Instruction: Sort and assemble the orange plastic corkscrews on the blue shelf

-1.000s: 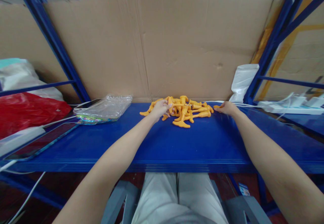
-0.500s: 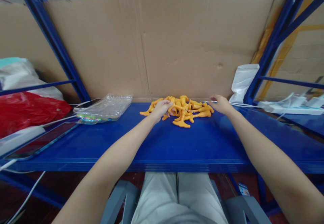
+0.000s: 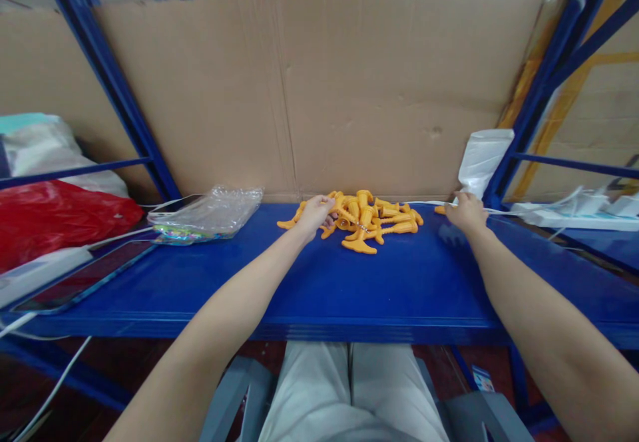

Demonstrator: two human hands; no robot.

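A heap of yellow-orange plastic hammer-shaped pieces (image 3: 362,225) lies on the blue shelf top, with small beaded chains among them. At the heap's left side, my left hand (image 3: 315,216) has its thumb and fingers closed on one yellow hammer-shaped piece (image 3: 344,212). My right hand (image 3: 468,213) is apart from the heap, low over the shelf to the right. Its fingers are closed around a yellow piece, whose end (image 3: 440,210) sticks out to the left; the rest is hidden under the hand.
A white pouch (image 3: 484,159) leans in the corner behind my right hand, near a cable and a power strip (image 3: 574,216). On the left are a clear plastic bag (image 3: 214,209), a tablet (image 3: 84,279) and a red bag (image 3: 64,219). Cardboard (image 3: 349,96) stands along the back.
My right hand has moved right, from the heap's edge to in front of the white pouch, with a yellow piece at its fingers. My left hand has stayed almost still.
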